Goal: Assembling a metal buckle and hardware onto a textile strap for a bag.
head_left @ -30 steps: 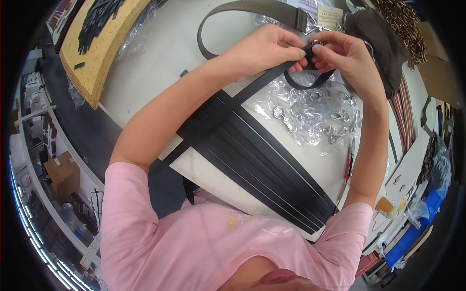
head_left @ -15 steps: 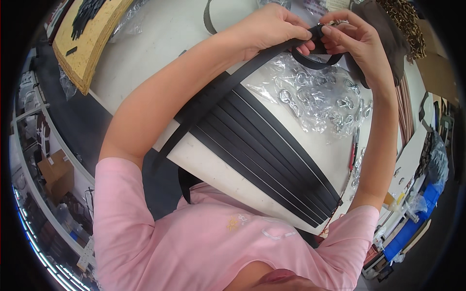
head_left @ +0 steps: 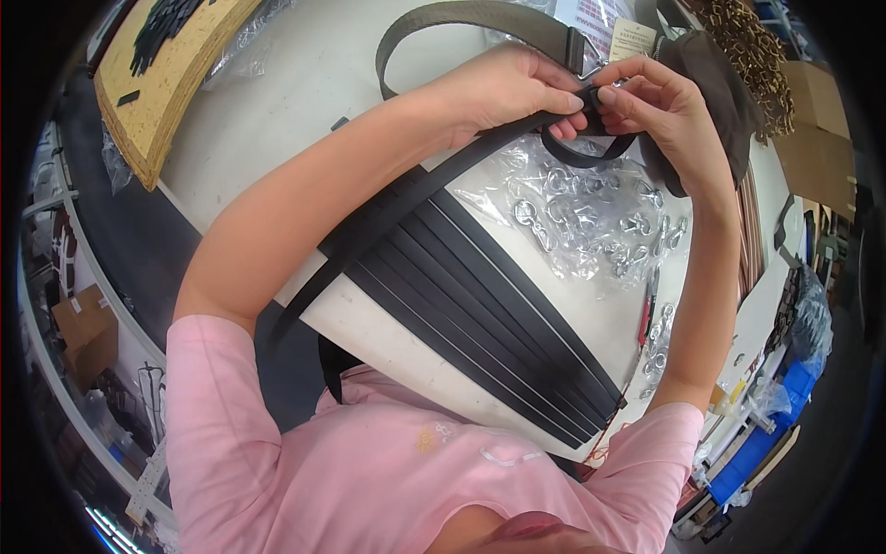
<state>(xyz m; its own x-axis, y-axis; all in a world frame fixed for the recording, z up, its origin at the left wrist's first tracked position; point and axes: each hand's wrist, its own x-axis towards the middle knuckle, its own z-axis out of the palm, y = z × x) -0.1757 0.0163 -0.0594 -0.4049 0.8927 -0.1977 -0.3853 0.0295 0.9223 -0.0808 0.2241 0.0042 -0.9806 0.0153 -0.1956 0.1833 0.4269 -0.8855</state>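
The left hand [head_left: 531,90] is pinching a black strap [head_left: 466,159] between thumb and fingers, and the right hand [head_left: 657,109] is closing its thumb and index finger narrowly on the strap's end just beside it. The two hands are nearly touching above the far part of the white desk [head_left: 277,129]. Below them the strap is curving into a small loop, while its long tail is running down under the left forearm, crossing a fan of flat black strips [head_left: 480,300] and hanging past the desk's near edge.

Just below the loop, a clear plastic bag [head_left: 577,258] is lying on the desk with silvery swivel snap hooks [head_left: 526,214] showing in it. A red-handled tool [head_left: 647,319] is resting near the right forearm. Beyond the hands, a brownish webbing strap [head_left: 480,16] is arching over the desk, and a dark brown pouch [head_left: 712,102] is sitting beside the right hand. Brass-coloured metal pieces [head_left: 743,69] are heaping up behind the pouch.
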